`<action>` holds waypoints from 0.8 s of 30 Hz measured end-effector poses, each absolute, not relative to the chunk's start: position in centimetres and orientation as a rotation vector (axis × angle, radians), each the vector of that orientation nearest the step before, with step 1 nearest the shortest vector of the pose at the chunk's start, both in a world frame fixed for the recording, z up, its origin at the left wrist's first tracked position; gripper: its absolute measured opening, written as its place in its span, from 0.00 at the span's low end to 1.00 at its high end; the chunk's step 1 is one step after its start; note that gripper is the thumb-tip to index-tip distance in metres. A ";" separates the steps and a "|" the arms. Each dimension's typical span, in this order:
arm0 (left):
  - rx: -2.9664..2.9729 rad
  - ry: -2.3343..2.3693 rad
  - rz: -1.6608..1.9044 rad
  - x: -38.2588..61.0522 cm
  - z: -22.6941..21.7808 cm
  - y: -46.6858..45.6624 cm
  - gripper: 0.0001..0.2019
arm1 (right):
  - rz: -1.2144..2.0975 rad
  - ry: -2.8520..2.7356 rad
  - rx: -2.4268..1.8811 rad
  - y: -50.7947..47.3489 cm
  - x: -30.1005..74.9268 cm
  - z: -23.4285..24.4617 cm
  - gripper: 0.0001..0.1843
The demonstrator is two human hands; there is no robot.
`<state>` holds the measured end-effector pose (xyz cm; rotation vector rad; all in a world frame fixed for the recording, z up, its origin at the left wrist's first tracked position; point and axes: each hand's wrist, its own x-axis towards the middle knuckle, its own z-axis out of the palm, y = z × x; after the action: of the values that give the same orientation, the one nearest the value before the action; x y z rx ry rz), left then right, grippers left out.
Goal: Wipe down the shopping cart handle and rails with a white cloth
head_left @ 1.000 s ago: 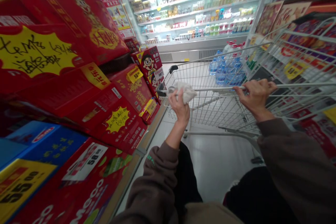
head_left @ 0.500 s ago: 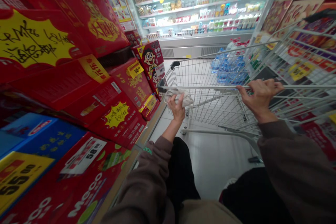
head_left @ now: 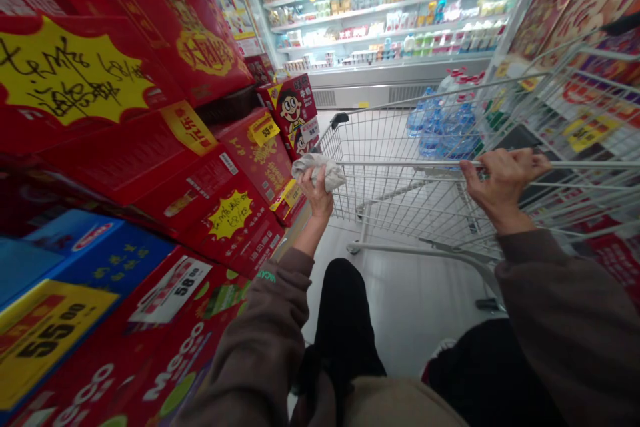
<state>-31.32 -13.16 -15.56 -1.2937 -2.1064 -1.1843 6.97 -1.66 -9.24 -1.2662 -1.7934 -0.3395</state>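
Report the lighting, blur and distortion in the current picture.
Head view: the refrigerated display is the brightest area, its product labels too soft to read; head view: the Meco box looks stretched toward the lower left; head view: the black trousers show little detail, while the cloth in the left hand stands out pale.

Smooth metal is observed on the shopping cart (head_left: pixel 400 163), matt plastic on its corner cap (head_left: pixel 340 119). The rag (head_left: pixel 331 173) is seen as rumpled matt cloth. Clear plastic is noted on the bottles (head_left: pixel 443 137), gloss on the floor (head_left: pixel 405 300).
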 end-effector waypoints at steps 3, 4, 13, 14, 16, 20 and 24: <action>-1.202 -2.073 -1.217 -29.3 -13.8 -11.8 0.30 | -0.320 -1.803 -1.262 -1.9 7.0 -9.2 0.25; -1.210 -2.074 -1.221 -28.4 -13.7 -11.5 0.31 | -0.316 -1.806 -1.260 -1.9 7.0 -9.2 0.24; -1.321 -2.013 -1.288 -26.6 -13.2 -11.3 0.31 | -0.343 -1.845 -1.239 -2.7 7.3 -9.1 0.23; -1.251 -2.011 -1.318 -26.6 -13.3 -11.0 0.31 | -0.337 -1.865 -1.230 -2.8 7.4 -9.1 0.23; -1.240 -2.021 -1.343 -26.2 -14.4 -10.6 0.31 | -0.319 -1.892 -1.212 -3.2 7.5 -9.1 0.23; -1.348 -2.100 -1.353 -25.5 -17.9 -11.1 0.28 | -0.285 -1.900 -1.183 -3.5 7.5 -9.0 0.23; -1.450 -2.111 -1.292 -26.8 -17.4 -12.4 0.28 | -0.301 -1.908 -1.187 -3.3 7.8 -9.0 0.22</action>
<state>-26.77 -12.36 -17.36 -1.4501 -2.1108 -1.2921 7.81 -3.26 -8.98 -1.1865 -1.9077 -0.3013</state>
